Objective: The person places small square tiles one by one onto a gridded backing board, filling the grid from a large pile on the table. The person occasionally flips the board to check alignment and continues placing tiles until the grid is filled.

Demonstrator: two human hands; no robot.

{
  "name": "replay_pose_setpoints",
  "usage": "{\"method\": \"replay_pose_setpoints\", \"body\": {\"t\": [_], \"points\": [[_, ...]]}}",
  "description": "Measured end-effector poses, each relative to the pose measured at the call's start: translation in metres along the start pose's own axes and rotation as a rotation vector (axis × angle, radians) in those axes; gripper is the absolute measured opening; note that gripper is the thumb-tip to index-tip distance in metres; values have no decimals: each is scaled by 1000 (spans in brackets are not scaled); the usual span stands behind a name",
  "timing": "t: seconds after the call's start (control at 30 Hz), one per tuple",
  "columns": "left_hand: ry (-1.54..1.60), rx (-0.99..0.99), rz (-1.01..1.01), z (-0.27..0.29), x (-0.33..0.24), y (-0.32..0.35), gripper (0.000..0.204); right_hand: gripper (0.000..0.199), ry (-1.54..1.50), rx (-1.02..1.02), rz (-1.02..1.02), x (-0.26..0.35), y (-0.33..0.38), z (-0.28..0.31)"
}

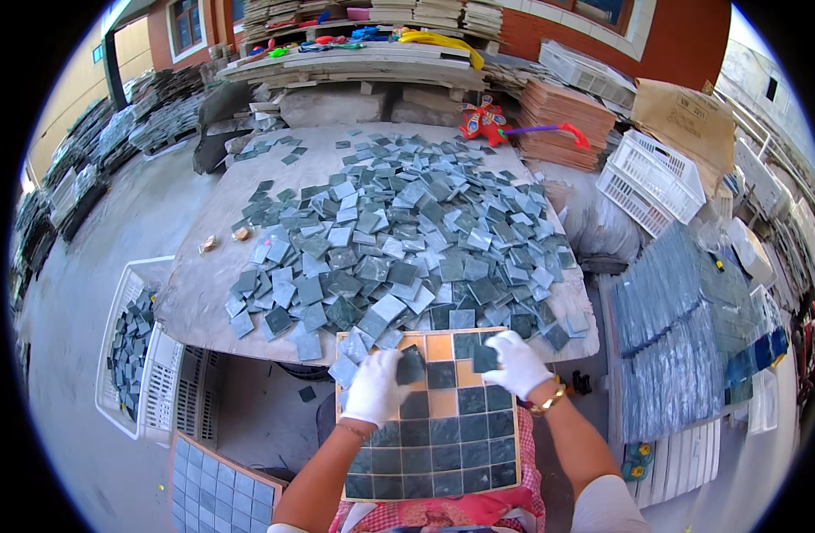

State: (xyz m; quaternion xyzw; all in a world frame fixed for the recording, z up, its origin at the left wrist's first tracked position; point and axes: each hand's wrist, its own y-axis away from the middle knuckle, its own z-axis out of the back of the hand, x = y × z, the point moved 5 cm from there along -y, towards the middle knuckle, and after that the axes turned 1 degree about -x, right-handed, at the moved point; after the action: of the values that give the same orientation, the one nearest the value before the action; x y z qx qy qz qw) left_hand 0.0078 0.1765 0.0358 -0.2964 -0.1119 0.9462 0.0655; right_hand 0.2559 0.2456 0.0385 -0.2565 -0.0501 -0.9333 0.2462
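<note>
On my lap rests a square wooden tray (443, 405) divided into a grid. Dark green stone tiles (448, 457) fill its lower rows, and bare wood shows in several upper cells. My left hand (375, 389), in a white glove, pinches a dark tile (411, 363) above the upper left cells. Across from it my right hand (521, 364), gloved too, grips another dark tile (484, 358) by its edge near the tray's upper right corner. Loose grey tiles (343, 369) lie over the tray's upper left corner beside my left hand.
A large heap of loose tiles (399, 240) covers much of the table (203, 293) ahead. At left stands a white crate (163, 364) of tiles, with a filled tile panel (219, 489) below it. Wrapped tile stacks (665, 346) and white crates (652, 178) are at right.
</note>
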Motion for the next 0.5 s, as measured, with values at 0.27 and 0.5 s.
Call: {"method": "replay_pose_setpoints", "body": {"t": [0.27,0.5], "points": [[92,142,-186,-76,-57,-12,53,47,-159,-40,-37,-32,42,-2],[213,103,-197,-91,-55,-21,35,31,-58,-188,103,-33,38,-16]]}}
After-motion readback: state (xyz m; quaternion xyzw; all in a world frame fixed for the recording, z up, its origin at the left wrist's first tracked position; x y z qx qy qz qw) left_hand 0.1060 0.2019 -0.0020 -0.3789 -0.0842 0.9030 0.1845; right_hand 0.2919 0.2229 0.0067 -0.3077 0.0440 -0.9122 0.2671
